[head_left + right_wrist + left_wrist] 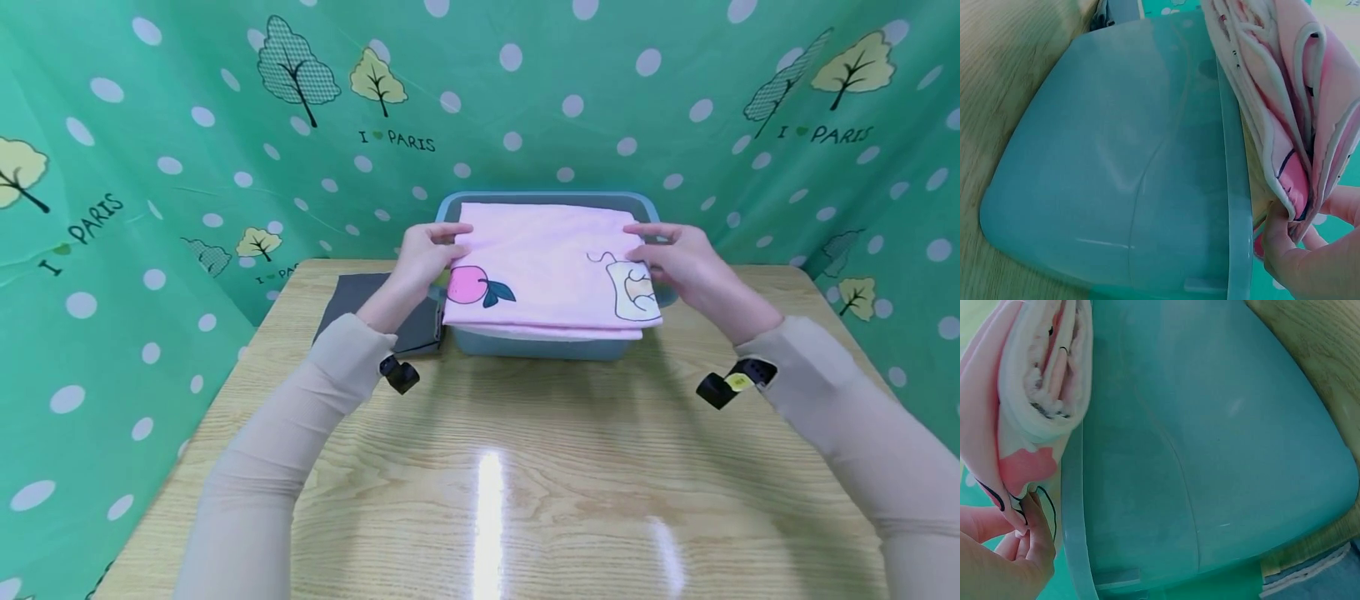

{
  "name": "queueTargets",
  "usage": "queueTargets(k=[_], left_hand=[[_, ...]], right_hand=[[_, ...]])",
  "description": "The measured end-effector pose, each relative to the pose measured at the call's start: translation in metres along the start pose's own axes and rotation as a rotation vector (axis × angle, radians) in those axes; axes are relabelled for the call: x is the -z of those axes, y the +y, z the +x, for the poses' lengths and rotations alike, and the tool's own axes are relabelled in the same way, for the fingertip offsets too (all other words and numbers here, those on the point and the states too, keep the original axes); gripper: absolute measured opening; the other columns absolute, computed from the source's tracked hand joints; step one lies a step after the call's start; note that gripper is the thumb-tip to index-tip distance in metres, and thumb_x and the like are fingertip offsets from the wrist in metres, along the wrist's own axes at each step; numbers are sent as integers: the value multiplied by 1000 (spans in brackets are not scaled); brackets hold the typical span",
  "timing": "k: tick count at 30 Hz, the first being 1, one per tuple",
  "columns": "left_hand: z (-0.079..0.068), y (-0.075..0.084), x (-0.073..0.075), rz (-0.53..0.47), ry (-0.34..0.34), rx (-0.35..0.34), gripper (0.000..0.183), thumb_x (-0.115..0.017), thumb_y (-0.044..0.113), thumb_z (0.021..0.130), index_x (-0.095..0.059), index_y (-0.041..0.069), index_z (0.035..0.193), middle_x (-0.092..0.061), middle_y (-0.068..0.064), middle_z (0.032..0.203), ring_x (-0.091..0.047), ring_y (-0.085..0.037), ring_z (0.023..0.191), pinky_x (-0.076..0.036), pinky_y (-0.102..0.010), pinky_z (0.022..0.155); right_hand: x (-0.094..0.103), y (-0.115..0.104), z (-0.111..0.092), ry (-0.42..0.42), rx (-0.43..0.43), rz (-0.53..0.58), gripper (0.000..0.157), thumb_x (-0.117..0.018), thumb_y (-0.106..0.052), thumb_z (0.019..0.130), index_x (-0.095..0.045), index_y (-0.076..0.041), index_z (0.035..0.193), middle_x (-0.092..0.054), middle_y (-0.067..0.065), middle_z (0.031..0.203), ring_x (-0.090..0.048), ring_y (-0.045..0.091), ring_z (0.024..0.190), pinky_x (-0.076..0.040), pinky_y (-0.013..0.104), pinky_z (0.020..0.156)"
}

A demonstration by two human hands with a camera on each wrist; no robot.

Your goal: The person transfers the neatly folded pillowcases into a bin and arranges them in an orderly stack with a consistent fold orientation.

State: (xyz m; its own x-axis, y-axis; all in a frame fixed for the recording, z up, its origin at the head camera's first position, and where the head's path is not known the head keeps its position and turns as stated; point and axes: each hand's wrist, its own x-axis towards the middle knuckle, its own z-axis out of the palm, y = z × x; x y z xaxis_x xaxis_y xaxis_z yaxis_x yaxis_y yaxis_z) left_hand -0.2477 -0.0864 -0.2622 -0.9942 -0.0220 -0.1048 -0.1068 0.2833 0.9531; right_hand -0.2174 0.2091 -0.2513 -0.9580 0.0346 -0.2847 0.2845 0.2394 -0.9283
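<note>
A folded pink cloth (555, 258), printed with a peach and other drawings, lies level over the mouth of a blue plastic bin (540, 346). At its left edge my left hand (425, 258) pinches the layers between thumb and fingers. My right hand (678, 258) grips the opposite edge. In the left wrist view the cloth (1044, 375) shows thick rolled folds beside the bin's rim, with the left hand (1016, 544) at its corner. The right wrist view shows the right hand (1313, 244) holding several stacked layers. Most of the bin's inside is hidden under the cloth.
A dark grey folded cloth (375, 308) lies on the wooden table (570, 467) just left of the bin. Behind the table hangs a green curtain (540, 108) with white dots and trees. Something yellow-green shows at the bin's left side, mostly hidden.
</note>
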Motion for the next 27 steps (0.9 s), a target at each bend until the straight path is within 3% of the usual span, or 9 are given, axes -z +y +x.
queueTargets(k=[12,19,27], left_hand=[[17,9,-5,10,20,2,29,-58,1,83,-64,11,110,-53,-5,110,-45,-14,95,-44,-20,71],[23,16,-9,16,36,7,29,-58,3,84,-63,13,111,-50,-4,114,-44,-14,96,-45,-20,74],[30,21,-12,2,41,26,29,-57,4,84,-63,13,112,-49,-2,123,-44,-12,102,-44,-21,83]], right_hand=[[5,-15,13,52,-44,-103,47,-61,-19,83,-48,-18,128,-46,7,113,-52,10,77,-46,19,63],[10,-22,21,69,-73,-125,47,-60,-21,84,-47,-21,129,-36,10,132,-51,12,88,-47,21,71],[13,-30,29,48,-98,-100,49,-60,-19,84,-44,-20,131,-33,10,138,-50,12,93,-46,22,77]])
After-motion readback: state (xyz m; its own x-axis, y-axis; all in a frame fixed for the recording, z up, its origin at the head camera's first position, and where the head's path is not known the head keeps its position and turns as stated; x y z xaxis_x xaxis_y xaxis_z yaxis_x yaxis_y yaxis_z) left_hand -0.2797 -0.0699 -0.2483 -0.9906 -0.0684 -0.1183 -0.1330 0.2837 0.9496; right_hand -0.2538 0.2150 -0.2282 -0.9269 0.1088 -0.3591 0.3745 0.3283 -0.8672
